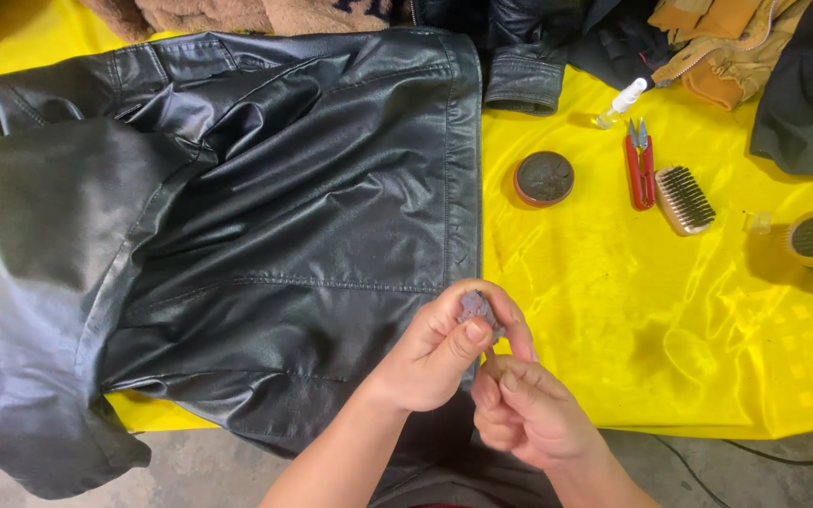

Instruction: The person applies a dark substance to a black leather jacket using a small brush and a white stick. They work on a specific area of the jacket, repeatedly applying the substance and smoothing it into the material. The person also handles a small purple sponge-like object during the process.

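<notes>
Nearby, brush (pixel 685 198), round tin (pixel 544 178), possibly snips (pixel 640 162), black jacket (pixel 265 216) underneath

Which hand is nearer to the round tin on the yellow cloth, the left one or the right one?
Left. The left hand, pinching a small grey piece, has its fingertips below and slightly left of the tin. The right hand sits lower, further from it.

Setting appeared a garment-care workshop; yellow cloth (pixel 670 329) covered bench; brush (pixel 685 198), snips (pixel 640 169), polish tin (pixel 544 178); jackets (pixel 708 47) heaped behind.
</notes>
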